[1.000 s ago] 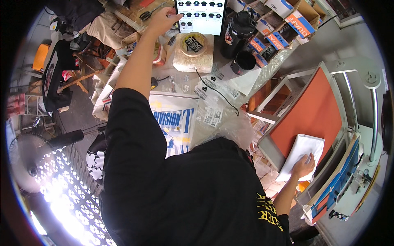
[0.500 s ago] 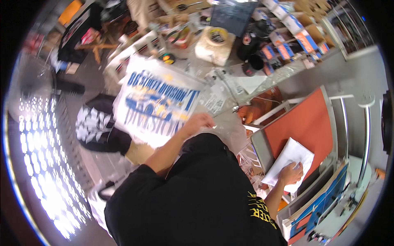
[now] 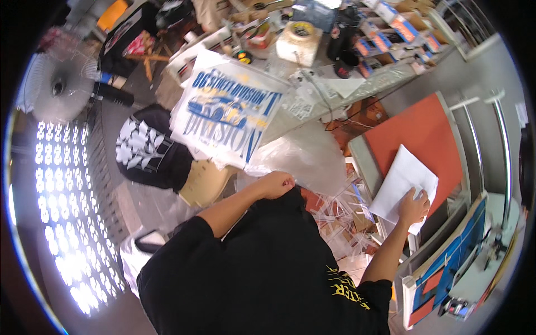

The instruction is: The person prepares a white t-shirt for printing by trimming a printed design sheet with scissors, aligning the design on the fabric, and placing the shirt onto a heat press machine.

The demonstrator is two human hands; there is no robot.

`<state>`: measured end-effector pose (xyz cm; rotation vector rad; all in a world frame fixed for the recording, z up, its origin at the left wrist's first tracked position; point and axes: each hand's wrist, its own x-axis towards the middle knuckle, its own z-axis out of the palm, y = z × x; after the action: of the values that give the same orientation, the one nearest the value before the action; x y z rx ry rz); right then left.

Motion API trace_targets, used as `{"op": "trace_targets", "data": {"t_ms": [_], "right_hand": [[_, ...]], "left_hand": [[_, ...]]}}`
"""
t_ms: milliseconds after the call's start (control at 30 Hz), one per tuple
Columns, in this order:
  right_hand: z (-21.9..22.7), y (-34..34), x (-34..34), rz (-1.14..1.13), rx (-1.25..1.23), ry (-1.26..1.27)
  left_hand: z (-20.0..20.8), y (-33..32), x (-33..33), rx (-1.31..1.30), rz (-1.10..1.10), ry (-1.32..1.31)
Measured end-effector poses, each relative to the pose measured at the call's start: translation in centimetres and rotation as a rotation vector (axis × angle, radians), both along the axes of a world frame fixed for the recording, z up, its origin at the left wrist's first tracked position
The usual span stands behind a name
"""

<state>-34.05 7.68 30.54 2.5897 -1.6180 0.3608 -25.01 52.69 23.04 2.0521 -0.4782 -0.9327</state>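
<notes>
On the right, my right hand [image 3: 414,206] rests with bent fingers at the edge of a smooth white sheet [image 3: 395,187], pinching it; whether it is paper or cloth I cannot tell. That sheet lies aslant on a red-orange padded board [image 3: 416,125] with a pale edge. Close in front of my black shirt, my left hand [image 3: 277,185] is curled closed, with nothing visible in it. Beyond it lies a stack of white sheets [image 3: 226,109] printed with a blue and yellow car and lettering. Clear plastic film [image 3: 304,159] spreads beside the stack.
A black cap-like item with white leaf print [image 3: 145,146] sits left of the stack. A fan [image 3: 58,84] stands far left. The cluttered bench holds a tape roll [image 3: 302,29] on a white block and several small boxes [image 3: 405,28]. Metal rails [image 3: 502,145] rise at the right.
My left hand has drawn back from the printed stack toward my body, its fingers now more curled. My right hand stays on the white sheet. The whole view has shifted slightly.
</notes>
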Motion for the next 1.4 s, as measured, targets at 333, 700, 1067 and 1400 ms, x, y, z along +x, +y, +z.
{"op": "trace_targets", "data": {"t_ms": [333, 700, 1067, 1400], "right_hand": [[0.5, -2.1, -0.6, -0.161, 0.11, 0.05], [-1.2, -0.7, -0.8, -0.145, -0.067, -0.011], [1.1, 0.0, 2.9, -0.397, -0.12, 0.045], [15.8, 9.4, 5.2, 0.712, 0.794, 0.075]], "left_hand": [[0.9, -1.1, 13.7, -0.355, 0.137, -0.049], [1.8, -5.2, 30.2, -0.477, 0.191, -0.211], [-0.5, -10.2, 12.4, -0.644, -0.743, 0.078], [20.6, -19.4, 16.6, -1.075, -0.584, -0.988]]}}
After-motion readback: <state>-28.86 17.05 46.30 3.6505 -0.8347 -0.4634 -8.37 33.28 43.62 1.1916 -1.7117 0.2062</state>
